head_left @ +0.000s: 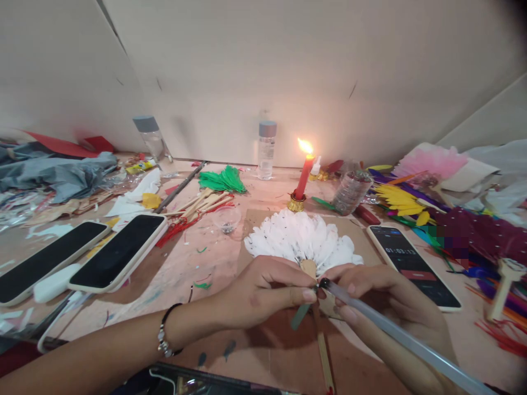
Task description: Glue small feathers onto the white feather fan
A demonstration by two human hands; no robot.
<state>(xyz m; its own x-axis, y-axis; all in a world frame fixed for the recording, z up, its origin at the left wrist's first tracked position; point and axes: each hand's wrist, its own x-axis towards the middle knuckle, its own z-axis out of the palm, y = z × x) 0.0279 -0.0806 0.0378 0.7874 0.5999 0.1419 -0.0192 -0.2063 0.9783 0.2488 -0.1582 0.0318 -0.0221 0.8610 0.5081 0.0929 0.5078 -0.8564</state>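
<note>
1. The left hand (263,291) pinches closed at the wooden base of the white feather fan (302,238).
2. The right hand (370,291) grips a clear glue stick (395,332), its darkened tip touching that base.
3. The fan lies on the bench (206,274), just before a lit red candle (303,175).
</note>
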